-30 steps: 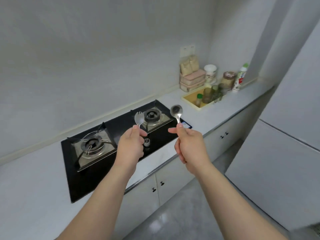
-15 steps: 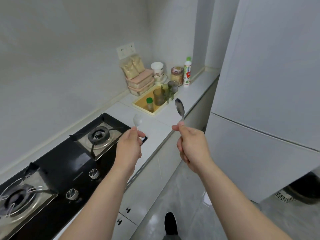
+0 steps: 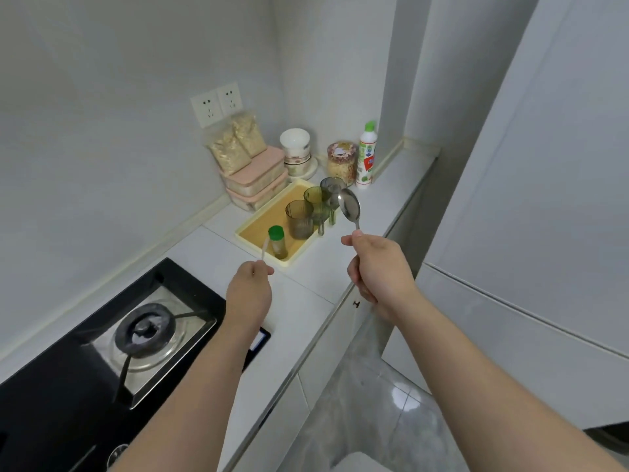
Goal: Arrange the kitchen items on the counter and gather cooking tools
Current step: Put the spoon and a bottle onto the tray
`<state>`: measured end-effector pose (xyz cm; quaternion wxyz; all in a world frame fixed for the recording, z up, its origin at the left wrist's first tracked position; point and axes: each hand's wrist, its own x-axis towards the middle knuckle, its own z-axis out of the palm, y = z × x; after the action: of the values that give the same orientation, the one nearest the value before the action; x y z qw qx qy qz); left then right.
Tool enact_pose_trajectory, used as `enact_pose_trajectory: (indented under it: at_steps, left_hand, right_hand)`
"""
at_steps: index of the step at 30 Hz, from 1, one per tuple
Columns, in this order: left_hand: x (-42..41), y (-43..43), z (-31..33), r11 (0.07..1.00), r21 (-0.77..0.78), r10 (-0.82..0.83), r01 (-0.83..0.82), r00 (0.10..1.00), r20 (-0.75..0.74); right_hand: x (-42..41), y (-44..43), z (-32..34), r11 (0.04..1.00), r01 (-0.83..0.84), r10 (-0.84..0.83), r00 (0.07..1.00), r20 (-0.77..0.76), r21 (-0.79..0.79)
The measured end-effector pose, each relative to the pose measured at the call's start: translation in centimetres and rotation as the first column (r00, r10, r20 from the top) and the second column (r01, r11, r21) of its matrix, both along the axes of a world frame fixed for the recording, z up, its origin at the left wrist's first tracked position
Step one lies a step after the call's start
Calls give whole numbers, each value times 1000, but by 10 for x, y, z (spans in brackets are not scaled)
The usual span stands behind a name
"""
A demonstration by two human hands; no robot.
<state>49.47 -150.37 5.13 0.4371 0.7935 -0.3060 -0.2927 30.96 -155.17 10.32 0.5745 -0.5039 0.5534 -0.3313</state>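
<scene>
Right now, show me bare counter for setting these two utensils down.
Bare: the counter between stove and yellow tray; the strip from tray to counter edge; the far end past the white bottle. Crowded: the back corner with boxes, bowls and jar, and the tray's right side with cups.

No legible text in view; white bottle (image 3: 367, 155) at the back of the counter (image 3: 384, 206) carries a red, blue and green printed label, characters too small to read; jar (image 3: 341, 161) just beside it has a white sticker near its top, print blurred; hob (image 3: 51, 386) has a small blue-and-white sticker (image 3: 258, 341) at its near corner, also unreadable.
</scene>
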Motion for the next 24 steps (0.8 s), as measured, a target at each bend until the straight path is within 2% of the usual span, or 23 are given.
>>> enact_pose_trajectory:
  at_steps: [6,10,14,19,24]
  left_hand:
    - [22,-63,-14,999,46,28,-29,1000,13]
    - [34,-106,-21,996,62,58,-57,998,-13]
    - [48,-153,-31,995,83,58,-61,997,43]
    - [60,-218,-28,983,154,92,-103,992,82]
    - [61,-282,-25,977,184,91,-110,990,108]
  right_hand:
    - [24,-83,-13,996,19,-18,1000,-11,83]
    - [38,-151,-25,987,68,-74,997,38,148]
    - [45,-238,-38,980,80,-81,997,-3,183]
    - [63,-337,-58,946,31,-1,996,-91,324]
    - [77,-400,-91,864,-77,155,981,-117,497]
